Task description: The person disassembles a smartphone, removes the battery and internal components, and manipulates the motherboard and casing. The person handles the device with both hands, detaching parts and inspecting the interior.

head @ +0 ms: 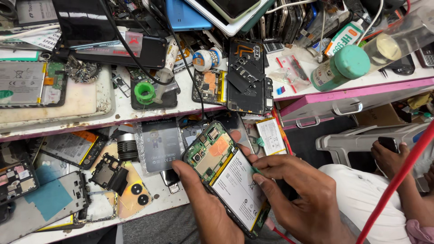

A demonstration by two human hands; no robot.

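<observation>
Phone (226, 176) with its back off sits tilted, long axis running upper-left to lower-right. Left hand (208, 212) cups it from below, fingers closed round the edge; right hand (303, 194) pinches at the battery's (237, 190) right edge.

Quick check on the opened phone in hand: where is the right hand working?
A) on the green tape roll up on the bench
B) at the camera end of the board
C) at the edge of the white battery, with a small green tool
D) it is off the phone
C: the right hand presses a small green tool against the side of the white battery in the opened phone, which the left hand supports from below.
</observation>
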